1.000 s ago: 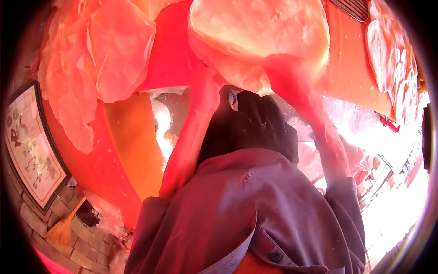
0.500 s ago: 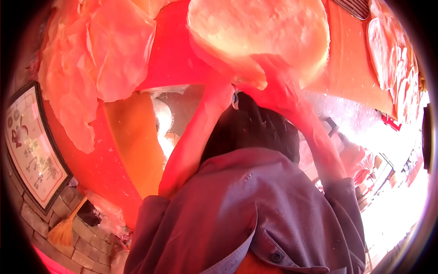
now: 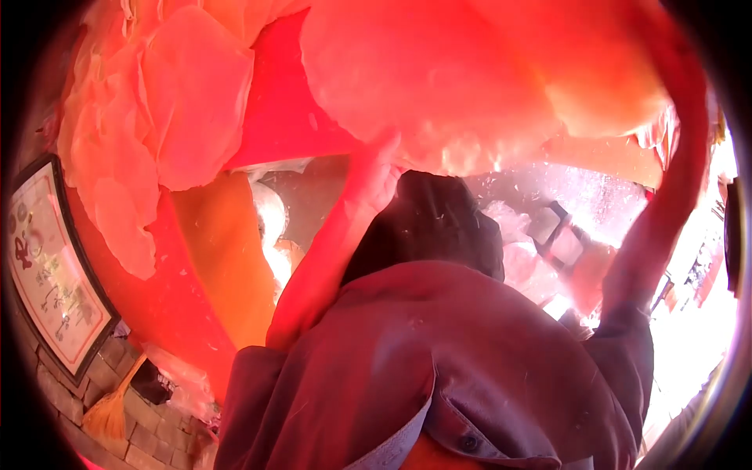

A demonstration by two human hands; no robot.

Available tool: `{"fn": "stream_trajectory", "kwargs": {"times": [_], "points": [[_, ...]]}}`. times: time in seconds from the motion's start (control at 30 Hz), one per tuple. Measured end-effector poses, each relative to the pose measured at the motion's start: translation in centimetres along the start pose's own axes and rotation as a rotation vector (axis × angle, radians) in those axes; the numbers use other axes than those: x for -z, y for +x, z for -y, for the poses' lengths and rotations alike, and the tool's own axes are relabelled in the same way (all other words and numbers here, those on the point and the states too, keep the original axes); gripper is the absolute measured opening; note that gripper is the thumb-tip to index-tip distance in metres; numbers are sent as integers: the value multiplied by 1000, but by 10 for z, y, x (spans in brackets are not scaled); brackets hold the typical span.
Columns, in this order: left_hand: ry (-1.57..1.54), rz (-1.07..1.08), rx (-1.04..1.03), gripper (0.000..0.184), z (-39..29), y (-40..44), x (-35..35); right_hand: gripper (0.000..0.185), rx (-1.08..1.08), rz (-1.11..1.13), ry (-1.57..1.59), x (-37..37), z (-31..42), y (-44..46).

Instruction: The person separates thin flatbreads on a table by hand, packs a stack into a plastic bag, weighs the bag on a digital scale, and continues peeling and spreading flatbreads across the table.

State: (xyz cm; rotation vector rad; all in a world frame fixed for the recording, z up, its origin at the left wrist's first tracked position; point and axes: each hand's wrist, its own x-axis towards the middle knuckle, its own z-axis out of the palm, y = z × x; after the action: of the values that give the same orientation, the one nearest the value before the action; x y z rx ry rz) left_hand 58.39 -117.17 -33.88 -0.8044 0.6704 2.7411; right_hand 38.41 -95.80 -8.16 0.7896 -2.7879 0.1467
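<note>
A large, thin flatbread sheet (image 3: 439,86) spreads across the top middle, its surface smooth and partly smeared by motion. At its lower left edge my left hand (image 3: 380,171) is closed, thumb up along the sheet. My right arm reaches far up to the right, and my right hand (image 3: 662,35) is at the sheet's upper right side, closed on it as far as the blur shows. Light glows through the sheet close to that hand. More thin sheets (image 3: 192,94) lie overlapping on the left, draped over the red table covering (image 3: 278,102).
A framed sign (image 3: 59,266) leans at the left above a brick floor (image 3: 149,439). A straw broom (image 3: 110,411) stands near it. Plastic bags (image 3: 525,266) and other items lie in bright glare below the table's right side.
My right hand has moved from the middle to the upper right, and the flatbread sheet has spread out with it. My left hand stays near the lower left edge.
</note>
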Motion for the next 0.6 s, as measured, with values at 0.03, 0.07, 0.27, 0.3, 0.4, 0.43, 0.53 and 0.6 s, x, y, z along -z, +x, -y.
{"fn": "stream_trajectory", "kwargs": {"times": [0.03,0.07,0.27,0.3,0.4,0.43,0.53,0.6], "points": [[9,-79,-3,27,1,2,3,19,-28,-27,8,16,-7,6],[19,-161,-5,25,2,1,7,18,-50,-41,15,30,-11,12],[174,-103,15,34,-16,-15,6,14,7,5,157,3,28,-25],[134,-29,-30,33,-19,-18,2,14,59,30,190,-17,40,-35],[105,54,-101,32,-18,-29,3,12,213,172,303,-98,81,-64],[116,83,-133,31,-17,-30,5,11,238,252,332,-126,91,-72],[235,95,-134,30,-21,-31,10,9,235,395,401,-169,103,-96],[178,98,-118,29,-26,-33,2,9,169,360,433,-166,95,-99]]}}
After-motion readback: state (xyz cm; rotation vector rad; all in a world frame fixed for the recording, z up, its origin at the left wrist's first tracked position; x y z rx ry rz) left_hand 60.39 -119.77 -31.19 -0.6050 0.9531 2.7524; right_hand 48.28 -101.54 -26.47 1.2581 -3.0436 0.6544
